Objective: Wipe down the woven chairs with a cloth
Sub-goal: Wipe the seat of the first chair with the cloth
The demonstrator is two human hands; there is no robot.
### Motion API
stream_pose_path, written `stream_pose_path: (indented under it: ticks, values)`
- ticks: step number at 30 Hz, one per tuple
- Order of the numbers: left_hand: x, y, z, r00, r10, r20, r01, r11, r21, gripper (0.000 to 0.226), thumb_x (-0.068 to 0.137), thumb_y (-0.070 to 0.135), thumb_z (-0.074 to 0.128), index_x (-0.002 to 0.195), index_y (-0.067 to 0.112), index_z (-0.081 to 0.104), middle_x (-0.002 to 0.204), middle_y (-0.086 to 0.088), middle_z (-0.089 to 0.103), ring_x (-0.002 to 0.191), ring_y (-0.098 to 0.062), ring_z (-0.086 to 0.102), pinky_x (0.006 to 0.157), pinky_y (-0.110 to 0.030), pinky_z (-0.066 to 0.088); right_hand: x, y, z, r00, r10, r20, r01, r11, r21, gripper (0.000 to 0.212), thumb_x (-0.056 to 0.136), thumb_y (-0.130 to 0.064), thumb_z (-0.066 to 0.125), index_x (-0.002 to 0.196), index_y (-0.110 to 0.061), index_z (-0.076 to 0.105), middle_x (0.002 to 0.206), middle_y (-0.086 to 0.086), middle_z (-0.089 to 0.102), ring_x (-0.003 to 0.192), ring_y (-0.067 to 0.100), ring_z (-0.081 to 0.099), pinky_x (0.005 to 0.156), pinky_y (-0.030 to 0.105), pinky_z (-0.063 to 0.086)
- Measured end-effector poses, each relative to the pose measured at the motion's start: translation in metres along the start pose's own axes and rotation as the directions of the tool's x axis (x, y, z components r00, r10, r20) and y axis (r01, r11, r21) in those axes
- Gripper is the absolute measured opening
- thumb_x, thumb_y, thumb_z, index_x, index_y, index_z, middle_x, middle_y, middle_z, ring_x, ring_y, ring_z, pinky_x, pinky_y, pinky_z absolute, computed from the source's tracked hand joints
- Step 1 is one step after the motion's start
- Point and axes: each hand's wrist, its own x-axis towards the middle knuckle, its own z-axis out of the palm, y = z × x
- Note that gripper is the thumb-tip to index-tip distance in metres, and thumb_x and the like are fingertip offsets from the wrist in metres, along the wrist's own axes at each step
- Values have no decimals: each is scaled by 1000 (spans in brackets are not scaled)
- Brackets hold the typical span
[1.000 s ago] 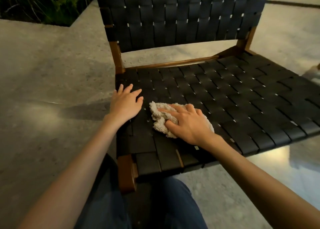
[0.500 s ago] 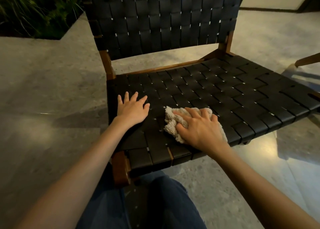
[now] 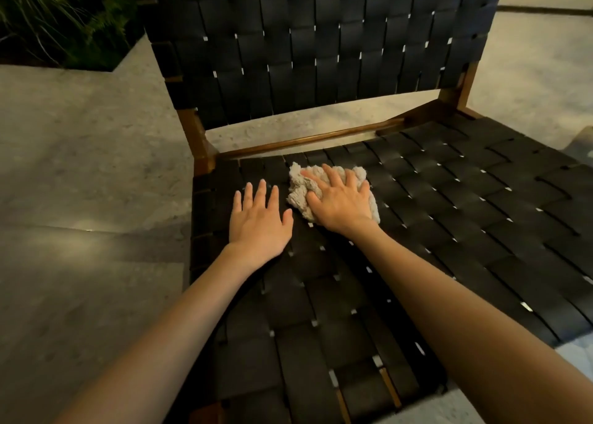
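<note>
Woven chair (image 3: 449,218) fills most of the head view: black straps interlaced over a brown wooden frame (image 3: 308,139). Seat runs from bottom centre out to the right edge, and the backrest (image 3: 321,54) stands upright behind it. Pale floor shows through the gap between seat and backrest.

Cloth (image 3: 296,187) is a light beige, nubby rag, bunched up. It lies on the seat near the rear left corner, just in front of the back rail. Its left and top edges stick out from under the hand.

Right hand (image 3: 340,203) lies palm down on top of the cloth, fingers straight and spread, pointing toward the backrest. It presses the cloth onto the straps rather than gripping it, with no fingers curled round it.

Left hand (image 3: 260,223) is flat on the bare seat just to the left of the cloth, fingers straight and slightly fanned, holding nothing. Its thumb tip sits just beside the cloth's lower left edge — can't tell if it touches.

The hands are side by side and apart, not overlapping, with both forearms reaching in from the bottom of the frame.

Surroundings: grey speckled stone floor (image 3: 80,173) with a bright light patch at the left, and dark green plants (image 3: 57,15) in the top left corner.
</note>
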Motion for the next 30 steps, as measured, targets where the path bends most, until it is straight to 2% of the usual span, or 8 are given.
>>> stream_pose_path:
  ticks: [4, 8, 11, 15, 19, 22, 25, 30]
  values:
    - [17, 6, 9, 999, 9, -32, -10, 1000, -15, 61, 99, 48, 19, 151, 18, 8, 159, -8, -1, 146, -28, -5, 116, -43, -6, 49, -4, 2, 999, -38, -37, 38, 999, 4, 54, 95, -52, 24, 148, -45, 14, 159, -2, 14, 144, 33, 7, 111, 59, 6]
    - [34, 10, 13, 996, 66, -62, -69, 997, -46, 59, 98, 50, 19, 151, 25, 11, 159, -4, 0, 146, -26, -7, 115, -46, -8, 77, 1, 0, 996, -55, -69, 55, 998, 3, 54, 95, -53, 27, 147, -39, 27, 156, 0, 23, 143, 33, 14, 112, 56, 9]
    - [40, 9, 15, 994, 64, -84, -69, 996, -61, 58, 98, 52, 19, 150, 29, 9, 159, 0, 1, 146, -24, -6, 115, -46, -8, 89, 14, -6, 996, 3, -92, -6, 999, -35, 54, 95, -53, 27, 145, -34, 33, 154, 3, 27, 141, 34, 18, 112, 56, 14]
    - [40, 9, 17, 994, 51, -98, -57, 996, -62, 58, 97, 53, 18, 150, 31, 9, 159, 2, 2, 146, -23, -5, 115, -46, -8, 92, 25, -14, 998, 53, -45, -54, 998, -38, 54, 96, -53, 25, 146, -34, 30, 157, 3, 22, 143, 34, 14, 113, 56, 12]
    - [39, 10, 15, 993, 55, -102, -62, 995, -75, 58, 97, 52, 19, 150, 31, 11, 159, 2, 4, 146, -23, -4, 115, -46, -8, 69, 22, -13, 999, 32, -17, -33, 999, -23, 55, 96, -53, 24, 149, -41, 18, 160, -1, 10, 146, 33, 5, 116, 54, 4]
    - [37, 10, 11, 995, 59, -77, -65, 995, -75, 57, 98, 51, 20, 150, 30, 12, 159, 1, 4, 146, -24, -4, 115, -47, -7, 39, 27, -15, 1000, 17, 20, -16, 999, -28, 55, 96, -54, 23, 148, -46, 10, 161, -2, 6, 146, 32, 3, 115, 53, 3]
    - [33, 12, 6, 996, 69, -52, -74, 994, -86, 57, 98, 51, 22, 150, 29, 13, 159, 1, 5, 146, -25, -4, 116, -47, -6, 0, 35, -20, 995, 22, 94, -21, 1000, -12, 54, 95, -56, 24, 147, -50, 10, 160, -4, 7, 146, 32, 5, 115, 51, 4]
    - [21, 20, 1, 996, 60, 66, -58, 998, -27, 60, 98, 54, 17, 151, 30, 4, 160, -1, -3, 145, -28, -9, 115, -49, -7, -74, 43, -35, 986, 47, 159, -42, 999, -32, 54, 93, -58, 24, 146, -52, 13, 159, -6, 13, 144, 30, 11, 114, 51, 11]
